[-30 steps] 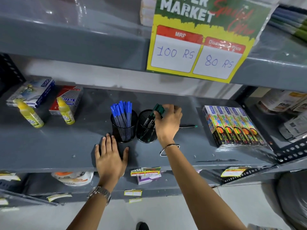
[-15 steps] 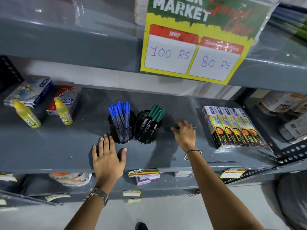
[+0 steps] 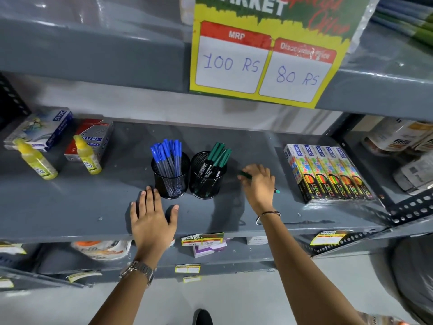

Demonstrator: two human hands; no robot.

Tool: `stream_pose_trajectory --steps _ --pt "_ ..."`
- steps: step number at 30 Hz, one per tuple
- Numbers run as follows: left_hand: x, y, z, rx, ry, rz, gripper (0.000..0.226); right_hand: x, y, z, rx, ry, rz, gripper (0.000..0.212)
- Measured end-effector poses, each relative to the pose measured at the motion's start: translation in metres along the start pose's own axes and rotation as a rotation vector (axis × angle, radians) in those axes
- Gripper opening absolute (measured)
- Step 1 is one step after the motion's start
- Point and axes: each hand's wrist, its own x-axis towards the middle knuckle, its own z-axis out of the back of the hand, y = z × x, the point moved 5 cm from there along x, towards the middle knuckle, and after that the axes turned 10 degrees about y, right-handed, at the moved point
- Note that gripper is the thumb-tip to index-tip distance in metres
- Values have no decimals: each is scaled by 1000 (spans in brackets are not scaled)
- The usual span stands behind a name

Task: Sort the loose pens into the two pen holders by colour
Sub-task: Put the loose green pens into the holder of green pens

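Two black mesh pen holders stand side by side on the grey shelf (image 3: pixel 70 207). The left holder (image 3: pixel 171 181) is filled with several blue pens (image 3: pixel 167 153). Several green pens (image 3: pixel 219 154) stand in the right holder (image 3: pixel 206 181). To the right of that holder, my right hand (image 3: pixel 259 184) is closed around a loose green pen (image 3: pixel 244 175), whose cap sticks out left of my fingers and whose tip shows at the right. My left hand (image 3: pixel 152 219) lies flat on the shelf in front of the left holder, fingers spread, holding nothing.
Two yellow bottles (image 3: pixel 37 160) (image 3: pixel 87 156) and two boxes (image 3: pixel 44 129) (image 3: pixel 90 137) sit at the shelf's left. A row of colourful marker packs (image 3: pixel 328 172) lies at the right. A price sign (image 3: pixel 264 64) hangs from the shelf above. More goods fill the neighbouring shelf (image 3: pixel 398 141).
My right hand left a green pen in the right holder, moved right to the loose green pen on the shelf and closed on it. The left hand stayed put.
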Motion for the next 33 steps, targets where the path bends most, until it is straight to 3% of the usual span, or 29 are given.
stream_pose_trajectory --steps 3,6,10,13,17,23,33 --pt "-2 0 1 4 2 -1 77 -5 11 35 132 -262 -62 20" --pt "-3 0 1 0 5 -5 76 -10 30 77 511 -533 -132 25" --pt "-1 0 3 -35 -10 -6 75 -4 70 117 798 -693 -31 27" --pt "-1 1 3 -72 -14 -6 76 -1 95 109 787 -582 21 28" --pt "-3 -1 3 -76 -14 -13 75 -6 96 61 711 -376 -56 27" --pt "-2 -1 5 -44 -2 -11 74 -8 82 22 608 -306 -158 28" --pt "1 2 2 -44 6 -11 75 8 83 9 557 -197 -142 29"
